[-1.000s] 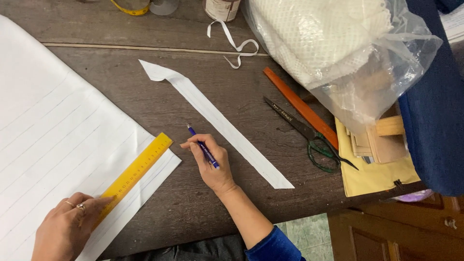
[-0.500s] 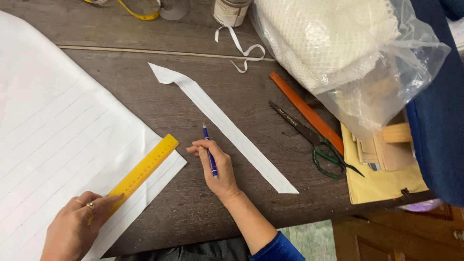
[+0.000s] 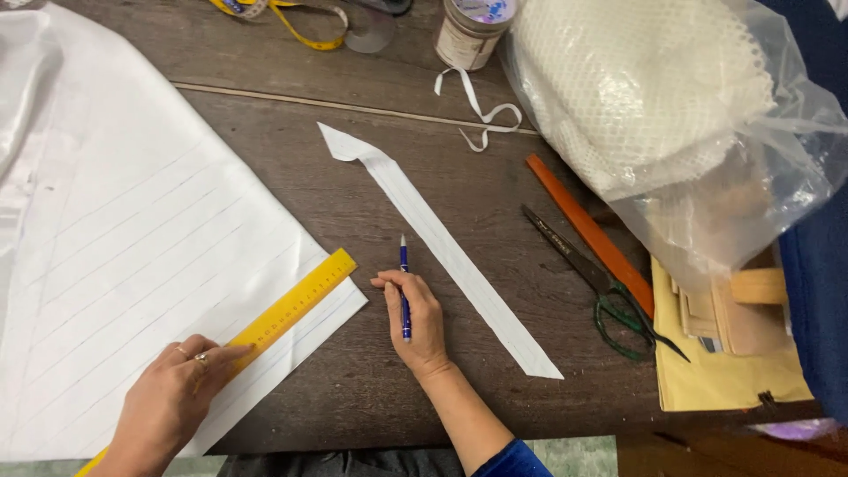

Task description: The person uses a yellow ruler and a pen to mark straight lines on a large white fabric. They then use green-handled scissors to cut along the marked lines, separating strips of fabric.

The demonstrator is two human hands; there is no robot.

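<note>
**Poster 1:** Head view, looking straight down at our dark wooden table [image 3: 265, 79]. Our left hand [image 3: 172, 402] lies flat with the fingers spread, pressing down on the near end of the yellow ruler [image 3: 283, 309]. That ruler sits diagonally across the lower right corner of the big white lined sheet [image 3: 132, 265].

**Poster 2:** Yep, and our right hand [image 3: 420, 322] is curled loosely around the blue pen [image 3: 405, 287], tip pointing away from us. It rests on bare wood, between the sheet's corner and the long white strip [image 3: 442, 247].

**Poster 1:** We see that strip running diagonally, with its far end folded into a point. It touches neither hand.

**Poster 2:** Off to the right we've got scissors with green handles [image 3: 601, 287] lying closed, just beside an orange stick [image 3: 587, 231]. Behind those sits a clear plastic bag [image 3: 751, 168] stuffed with white netting.

**Poster 1:** At the right table edge we also spot a yellowish folder [image 3: 715, 380]. At the top edge: a yellow measuring tape [image 3: 291, 18], a small jar [image 3: 473, 35] and a loop of white ribbon [image 3: 481, 110].
</note>
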